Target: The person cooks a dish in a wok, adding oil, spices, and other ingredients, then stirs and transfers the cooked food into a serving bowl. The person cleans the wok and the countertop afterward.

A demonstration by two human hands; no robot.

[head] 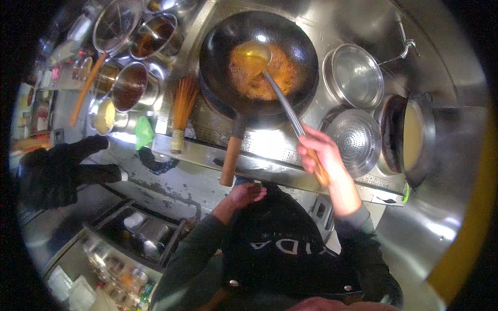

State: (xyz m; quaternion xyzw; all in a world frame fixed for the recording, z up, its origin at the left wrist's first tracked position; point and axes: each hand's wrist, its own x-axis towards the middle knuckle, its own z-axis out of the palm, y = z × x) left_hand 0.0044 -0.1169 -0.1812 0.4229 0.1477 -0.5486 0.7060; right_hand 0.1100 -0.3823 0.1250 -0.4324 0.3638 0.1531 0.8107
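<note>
My right hand (321,151) grips the wooden end of a long-handled metal ladle (283,100). The ladle's bowl is over the middle of a black wok (216,50) and has yellowish liquid in it. Bubbling orange-brown food in liquid (282,74) covers the wok's bottom. The wok's wooden handle (230,161) points towards me, with no hand on it. Just below that handle, my left hand (247,194) is in front of my black apron (272,225), its fingers partly curled and partly hidden. Nothing shows in it.
Left of the wok stand a bamboo wok brush (182,109), a metal pot of dark red sauce (130,86) and a wire strainer (116,25). To the right are a metal basin (357,76), a perforated ladle (354,142) and a faucet (406,44). Another person's dark sleeve (83,151) shows at left.
</note>
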